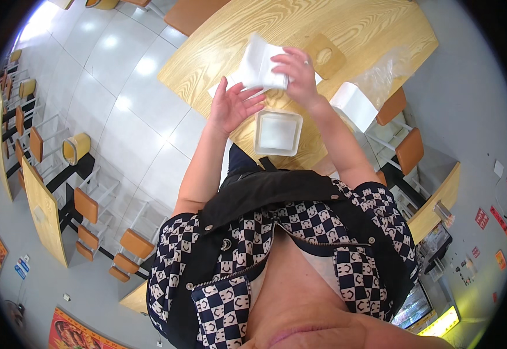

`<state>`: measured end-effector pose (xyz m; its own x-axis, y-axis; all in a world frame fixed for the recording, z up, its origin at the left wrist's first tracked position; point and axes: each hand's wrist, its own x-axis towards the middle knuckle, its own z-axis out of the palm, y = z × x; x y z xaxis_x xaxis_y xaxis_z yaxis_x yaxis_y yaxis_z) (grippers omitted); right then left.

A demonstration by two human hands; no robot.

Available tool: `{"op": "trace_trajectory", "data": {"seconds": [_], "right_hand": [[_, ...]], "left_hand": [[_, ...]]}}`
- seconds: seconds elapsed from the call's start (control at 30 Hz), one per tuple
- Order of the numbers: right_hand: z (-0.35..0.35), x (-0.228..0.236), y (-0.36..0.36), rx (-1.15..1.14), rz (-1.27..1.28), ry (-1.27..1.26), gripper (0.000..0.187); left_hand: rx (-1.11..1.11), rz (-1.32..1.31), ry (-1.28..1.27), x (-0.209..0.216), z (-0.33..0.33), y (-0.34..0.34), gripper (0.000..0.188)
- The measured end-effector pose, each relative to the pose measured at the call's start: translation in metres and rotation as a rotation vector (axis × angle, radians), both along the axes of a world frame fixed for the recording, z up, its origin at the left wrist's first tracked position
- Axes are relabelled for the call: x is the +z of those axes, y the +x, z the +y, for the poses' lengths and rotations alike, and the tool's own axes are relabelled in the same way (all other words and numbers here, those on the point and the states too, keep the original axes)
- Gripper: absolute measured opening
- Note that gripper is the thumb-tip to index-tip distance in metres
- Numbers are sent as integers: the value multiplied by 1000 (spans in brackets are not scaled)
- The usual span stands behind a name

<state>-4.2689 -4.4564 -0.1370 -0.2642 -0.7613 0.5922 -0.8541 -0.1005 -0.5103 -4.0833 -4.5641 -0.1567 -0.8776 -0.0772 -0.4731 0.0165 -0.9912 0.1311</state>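
My right hand (300, 75) grips a stack of white paper napkins (259, 63) over the wooden table, its fingers bent across the right side. The stack's upper left end looks thin and loose. My left hand (235, 107) is empty, palm up with fingers spread, just below the stack's lower left. Nearer to me sits a square translucent plastic box (257, 135) with rounded corners and something flat and white inside. Under the napkins, white edges show on the table; what they belong to is mostly hidden.
Right of my right forearm lies a white block of napkins (352, 103) with a clear plastic bag (384, 72) on it. A light wooden piece with a round hole (324, 55) rests on the table (207, 52). Brown chairs (409, 150) stand nearby; a yellow bin (76, 148) is left.
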Motion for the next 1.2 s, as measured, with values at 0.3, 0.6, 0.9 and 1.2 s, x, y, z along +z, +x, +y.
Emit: {"op": "trace_trajectory", "data": {"seconds": [0.3,0.6,0.9,1.2], "right_hand": [[37,28,29,105,-52,-36,26],[48,18,34,76,-1890,-22,61],[40,23,60,-138,-792,281,88],[37,20,67,-129,-806,131,76]], "left_hand": [[43,152,-163,22,19,-4,51],[208,-41,-405,26,36,1,40],[228,-171,-594,32,47,8,35],[258,-192,-660,36,55,14,30]]}}
